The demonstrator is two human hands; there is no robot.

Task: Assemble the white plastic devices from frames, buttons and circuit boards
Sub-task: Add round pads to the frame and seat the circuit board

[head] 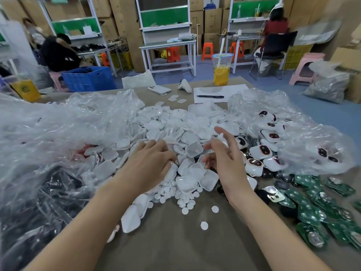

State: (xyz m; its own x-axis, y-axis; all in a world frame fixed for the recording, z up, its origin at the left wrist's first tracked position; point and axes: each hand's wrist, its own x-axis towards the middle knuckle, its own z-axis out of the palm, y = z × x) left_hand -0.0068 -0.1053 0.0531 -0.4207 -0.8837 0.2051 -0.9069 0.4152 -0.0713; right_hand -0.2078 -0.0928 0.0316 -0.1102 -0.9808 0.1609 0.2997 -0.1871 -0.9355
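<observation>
A big heap of white plastic frames (175, 130) covers the middle of the table. My left hand (154, 163) lies palm down on the heap, its fingers curled round one white frame (172, 172) at the heap's near edge. My right hand (222, 153) hovers just right of it with fingers spread and relaxed, holding nothing. Small round white buttons (185, 200) are scattered in front of the heap. Green circuit boards (312, 208) are piled at the right. Assembled white devices (263, 151) with dark oval windows sit beyond my right hand.
Crumpled clear plastic bags (58, 133) lie at the left and right (312, 145). A phone (159, 89), a pen on paper (210, 96) and a cup of yellow drink (221, 69) stand at the table's far edge. People sit at benches behind.
</observation>
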